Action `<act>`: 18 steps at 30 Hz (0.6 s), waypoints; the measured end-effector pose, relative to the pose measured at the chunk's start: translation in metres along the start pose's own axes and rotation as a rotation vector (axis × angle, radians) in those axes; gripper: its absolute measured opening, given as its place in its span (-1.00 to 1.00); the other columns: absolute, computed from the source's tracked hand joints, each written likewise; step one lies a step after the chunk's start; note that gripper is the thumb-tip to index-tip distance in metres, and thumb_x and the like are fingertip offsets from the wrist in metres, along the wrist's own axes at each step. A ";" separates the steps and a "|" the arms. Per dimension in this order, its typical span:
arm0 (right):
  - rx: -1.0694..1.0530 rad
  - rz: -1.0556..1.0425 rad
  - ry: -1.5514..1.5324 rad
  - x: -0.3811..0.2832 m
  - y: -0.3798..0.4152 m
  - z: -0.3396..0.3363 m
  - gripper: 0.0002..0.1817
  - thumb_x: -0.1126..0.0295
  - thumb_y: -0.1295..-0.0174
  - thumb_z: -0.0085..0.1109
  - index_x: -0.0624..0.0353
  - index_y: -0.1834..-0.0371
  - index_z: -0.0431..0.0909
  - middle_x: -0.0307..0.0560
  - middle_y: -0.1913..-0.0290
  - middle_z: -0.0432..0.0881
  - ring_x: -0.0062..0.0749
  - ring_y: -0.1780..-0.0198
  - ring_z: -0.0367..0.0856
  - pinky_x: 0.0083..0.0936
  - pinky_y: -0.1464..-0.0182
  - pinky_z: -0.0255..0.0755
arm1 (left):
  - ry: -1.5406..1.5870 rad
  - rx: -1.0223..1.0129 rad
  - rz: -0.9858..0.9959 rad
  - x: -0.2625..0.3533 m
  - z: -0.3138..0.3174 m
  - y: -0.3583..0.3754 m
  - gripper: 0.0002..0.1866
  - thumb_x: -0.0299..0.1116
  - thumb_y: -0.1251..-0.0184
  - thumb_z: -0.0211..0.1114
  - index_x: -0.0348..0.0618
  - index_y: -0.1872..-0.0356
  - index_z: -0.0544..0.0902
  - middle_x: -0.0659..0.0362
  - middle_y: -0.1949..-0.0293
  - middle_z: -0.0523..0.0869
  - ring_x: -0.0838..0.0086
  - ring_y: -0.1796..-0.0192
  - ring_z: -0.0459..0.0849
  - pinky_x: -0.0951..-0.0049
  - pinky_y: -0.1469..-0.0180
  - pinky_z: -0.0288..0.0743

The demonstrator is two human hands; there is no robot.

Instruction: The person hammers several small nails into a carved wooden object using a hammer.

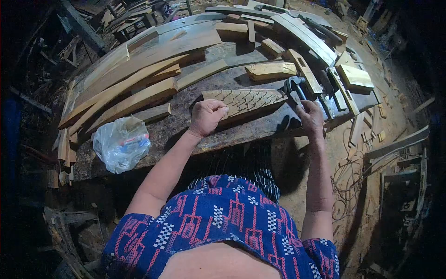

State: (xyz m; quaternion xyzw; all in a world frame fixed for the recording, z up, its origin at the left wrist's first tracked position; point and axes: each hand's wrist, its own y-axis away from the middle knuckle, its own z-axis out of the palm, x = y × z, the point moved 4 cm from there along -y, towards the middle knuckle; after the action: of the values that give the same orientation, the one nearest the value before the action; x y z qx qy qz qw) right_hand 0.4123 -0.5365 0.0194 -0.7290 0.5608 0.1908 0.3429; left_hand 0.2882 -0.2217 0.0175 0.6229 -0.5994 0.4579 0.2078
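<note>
A thick wooden block point(253, 96) lies at the near edge of the workbench, its top covered with rows of dark curved marks. My left hand point(207, 117) is closed in a pinch at the block's left end, thumb against the fingers; I cannot tell what is between them. My right hand point(311, 118) is wrapped round the handles of dark metal pincers point(293, 84). The rounded head of the pincers points away from me, right by the block's narrow right end.
Long boards point(148, 86) cover the bench's left side. A clear plastic bag point(121, 144) sits at its front left edge. Short wood blocks point(271, 70) lie behind the marked block, with a slotted wooden piece point(304, 69) and more blocks point(355, 76) to the right. Scraps litter the floor.
</note>
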 end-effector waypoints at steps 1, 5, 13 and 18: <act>0.004 -0.003 -0.001 0.001 0.000 0.000 -0.67 0.26 -0.03 0.31 0.19 0.17 0.64 0.02 0.30 0.55 -0.13 0.23 0.57 -0.33 0.14 0.41 | 0.000 0.003 0.004 0.002 -0.001 0.000 -0.84 -0.33 -0.06 0.33 -0.24 0.49 0.68 0.04 0.51 0.66 0.32 0.41 0.67 0.39 0.33 0.47; 0.002 -0.007 0.087 0.010 -0.002 0.006 -0.66 0.28 -0.02 0.32 0.20 0.14 0.62 0.05 0.22 0.54 -0.08 0.15 0.53 -0.29 0.09 0.39 | -0.041 -0.011 0.052 0.008 -0.001 0.002 -0.86 -0.41 -0.14 0.31 -0.31 0.46 0.66 0.16 0.50 0.64 0.51 0.40 0.59 0.50 0.30 0.43; 0.221 -0.112 0.325 0.014 -0.005 0.007 -0.48 0.38 0.01 0.28 0.12 -0.10 0.46 0.18 0.10 0.49 0.12 -0.02 0.44 -0.16 -0.05 0.33 | -0.191 0.035 0.138 0.010 0.002 0.006 -0.84 -0.37 -0.05 0.33 -0.27 0.42 0.68 0.02 0.44 0.69 0.29 0.36 0.67 0.38 0.27 0.50; 0.137 0.060 0.277 0.020 -0.015 0.021 -0.54 0.33 0.01 0.28 0.06 -0.03 0.47 0.15 0.11 0.48 0.09 0.00 0.45 -0.10 0.00 0.36 | -0.172 0.110 0.200 0.030 -0.002 0.012 -0.85 -0.31 -0.06 0.25 -0.18 0.48 0.65 -0.01 0.47 0.63 0.14 0.34 0.66 0.29 0.30 0.51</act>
State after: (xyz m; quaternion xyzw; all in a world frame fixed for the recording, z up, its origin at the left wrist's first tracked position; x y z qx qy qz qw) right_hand 0.4344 -0.5330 -0.0037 -0.7062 0.6360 0.0597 0.3054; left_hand 0.2721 -0.2394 0.0394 0.6074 -0.6481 0.4533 0.0746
